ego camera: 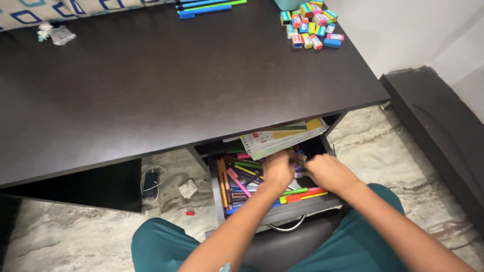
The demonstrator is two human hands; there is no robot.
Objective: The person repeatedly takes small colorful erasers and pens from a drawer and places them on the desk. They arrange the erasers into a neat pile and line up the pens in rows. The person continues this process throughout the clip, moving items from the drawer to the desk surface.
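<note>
Both hands reach into an open drawer (222,201) under the dark bench (151,90): the left hand (278,170) and right hand (328,172) are curled among coloured pens (242,176), though what each pinches cannot be told. Notebooks (282,138) lie on the shelf just above. A pile of erasers (310,25) sits on the bench's far right corner.

Both forearms bare, reaching forward and down from bottom of frame, converging toward centre. Left hand (277,170): knuckles up, back of hand toward camera, fingers curled downward and hidden from view, so grip state unclear. Right hand (328,172): just beside the left, back of hand up, fingers pointing left toward it, tips hidden. The 2 hands close together, nearly touching. Wrists roughly straight. Knees in teal visible below.
</note>
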